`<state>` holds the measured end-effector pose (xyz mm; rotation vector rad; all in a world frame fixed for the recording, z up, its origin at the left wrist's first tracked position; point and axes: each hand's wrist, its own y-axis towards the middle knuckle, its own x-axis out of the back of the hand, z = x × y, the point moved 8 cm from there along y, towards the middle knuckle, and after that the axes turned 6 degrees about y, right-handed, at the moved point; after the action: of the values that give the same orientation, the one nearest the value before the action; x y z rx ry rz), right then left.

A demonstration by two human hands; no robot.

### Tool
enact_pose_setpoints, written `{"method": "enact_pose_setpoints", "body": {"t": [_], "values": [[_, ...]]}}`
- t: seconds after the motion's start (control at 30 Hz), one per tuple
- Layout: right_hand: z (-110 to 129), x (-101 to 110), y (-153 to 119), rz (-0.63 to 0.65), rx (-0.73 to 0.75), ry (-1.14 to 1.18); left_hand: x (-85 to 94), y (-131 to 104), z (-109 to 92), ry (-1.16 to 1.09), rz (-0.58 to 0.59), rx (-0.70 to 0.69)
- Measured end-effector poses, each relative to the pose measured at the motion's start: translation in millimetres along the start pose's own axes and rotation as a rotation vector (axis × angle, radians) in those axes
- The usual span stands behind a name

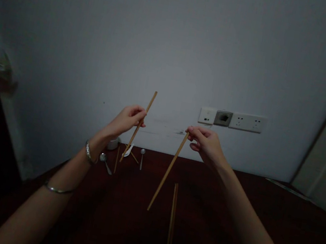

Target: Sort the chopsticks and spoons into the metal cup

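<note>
A first chopstick (pixel 133 135) is held up at a slant, its upper end leaned to the right against the backdrop of the wall (pixel 176 48) and its lower end aimed down and left; a second chopstick (pixel 167 171) is slanted the same way, hung from its top end above the dark red table (pixel 132 226). The first is pinched above its middle between the thumb and fingers of the left hand (pixel 130 118), while the top of the second is nipped between the thumb and fingertips of the right hand (pixel 205 142); whether either lower tip is rested on anything cannot be told. Below, a pair of chopsticks (pixel 170 224) is laid side by side, lengthwise from near to far. Near the wall, a white spoon (pixel 128 150), a metal spoon (pixel 103 157) and more chopsticks (pixel 116 159) are scattered. Any marking on the wall sockets (pixel 246 122) is too small to be read
</note>
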<state>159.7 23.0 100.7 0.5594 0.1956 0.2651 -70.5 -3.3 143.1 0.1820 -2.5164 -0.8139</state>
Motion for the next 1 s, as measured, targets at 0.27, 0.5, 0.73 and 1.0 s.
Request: {"method": "enact_pose_setpoints", "body": {"t": [0.27,0.5,0.73,1.0], "values": [[-14.6,32.5,-23.1,0.02,-0.125,-0.206,-127.1,-53.5,18.9,-0.198,0.27,0.064],[-31.2,47.9,-21.2,-0.005,-0.232,-0.192,-174.2,-68.8,41.5,-0.423,0.326,0.239],[-49.5,52.5,-16.9,-0.048,-0.255,-0.141,-192.2,-80.7,50.1,-0.512,0.307,0.266],[-53.3,38.7,-17.9,0.03,-0.243,-0.128,-197.1,-86.1,46.4,-0.493,0.344,0.287]]}}
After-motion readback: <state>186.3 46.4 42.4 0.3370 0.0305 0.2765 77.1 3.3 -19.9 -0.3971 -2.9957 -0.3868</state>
